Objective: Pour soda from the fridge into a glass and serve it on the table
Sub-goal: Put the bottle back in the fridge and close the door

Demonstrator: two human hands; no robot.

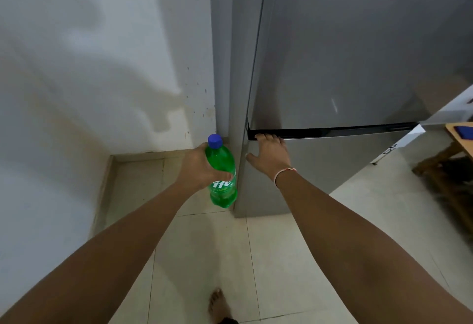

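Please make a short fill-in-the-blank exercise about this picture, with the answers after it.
1. The left hand holds a green soda bottle with a ____ cap.
2. The right hand rests on the closed ____.
3. On the right wrist there is a thin ____.
4. The floor is covered with pale ____.

Answers: blue; fridge; bracelet; tiles
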